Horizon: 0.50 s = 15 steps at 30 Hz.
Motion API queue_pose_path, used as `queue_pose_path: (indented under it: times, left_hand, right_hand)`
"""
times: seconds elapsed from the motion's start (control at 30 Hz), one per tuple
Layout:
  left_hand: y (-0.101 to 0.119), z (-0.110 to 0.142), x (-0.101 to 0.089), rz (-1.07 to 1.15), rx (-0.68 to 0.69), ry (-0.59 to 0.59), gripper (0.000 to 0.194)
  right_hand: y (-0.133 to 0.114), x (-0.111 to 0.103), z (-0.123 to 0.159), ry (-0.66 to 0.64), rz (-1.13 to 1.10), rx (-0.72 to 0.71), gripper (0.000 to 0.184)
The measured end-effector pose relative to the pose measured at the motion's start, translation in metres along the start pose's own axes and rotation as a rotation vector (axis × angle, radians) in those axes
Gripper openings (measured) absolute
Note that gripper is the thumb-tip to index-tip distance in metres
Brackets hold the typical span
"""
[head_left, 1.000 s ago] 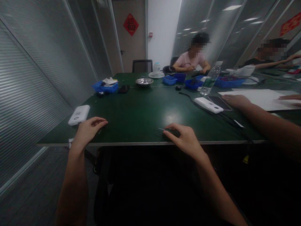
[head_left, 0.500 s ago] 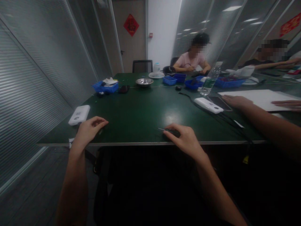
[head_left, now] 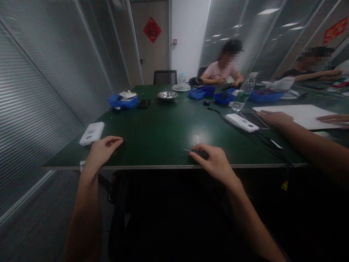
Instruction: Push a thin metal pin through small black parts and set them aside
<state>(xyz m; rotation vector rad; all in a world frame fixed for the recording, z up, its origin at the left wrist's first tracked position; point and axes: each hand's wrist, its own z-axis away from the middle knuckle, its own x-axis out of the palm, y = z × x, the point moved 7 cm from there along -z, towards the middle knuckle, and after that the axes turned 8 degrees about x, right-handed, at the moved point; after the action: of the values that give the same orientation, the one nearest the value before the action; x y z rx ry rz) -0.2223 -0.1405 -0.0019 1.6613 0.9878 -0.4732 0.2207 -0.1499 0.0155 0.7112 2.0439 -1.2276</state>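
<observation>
My right hand [head_left: 211,160] rests over the table near its front edge, thumb and forefinger pinched. From between those fingertips a thin, pale needle [head_left: 186,150] points to the left. My left hand [head_left: 105,151] is closed in a pinch above the table on the left; anything in its fingertips is too small to make out. Just behind that hand lies a white power bank [head_left: 92,133]. Both hands are well apart, with the dark green table [head_left: 152,134] between them.
A steel bowl [head_left: 167,96] and a blue basket [head_left: 123,101] stand farther back. To the right are another white power bank [head_left: 241,122] with black cables, a phone [head_left: 254,120], a water bottle [head_left: 244,91] and a co-worker's hands [head_left: 276,118] on white paper [head_left: 302,112].
My left hand has shifted very slightly to the left. The right hand keeps its place with the needle still pinched.
</observation>
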Motion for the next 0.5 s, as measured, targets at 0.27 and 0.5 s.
queue_pose_path:
  times: [0.27,0.5]
  left_hand:
    - [0.0034,-0.0012,-0.0004,0.013,-0.02,-0.036,0.051]
    - [0.0056,-0.0062,0.0001,-0.002,-0.037,-0.025,0.046]
  right_hand:
    - [-0.0043,-0.0019,0.0003,-0.007,0.006,0.002,0.022]
    - [-0.0025,-0.0013,0.0006,-0.009,0.004,0.01,0.022]
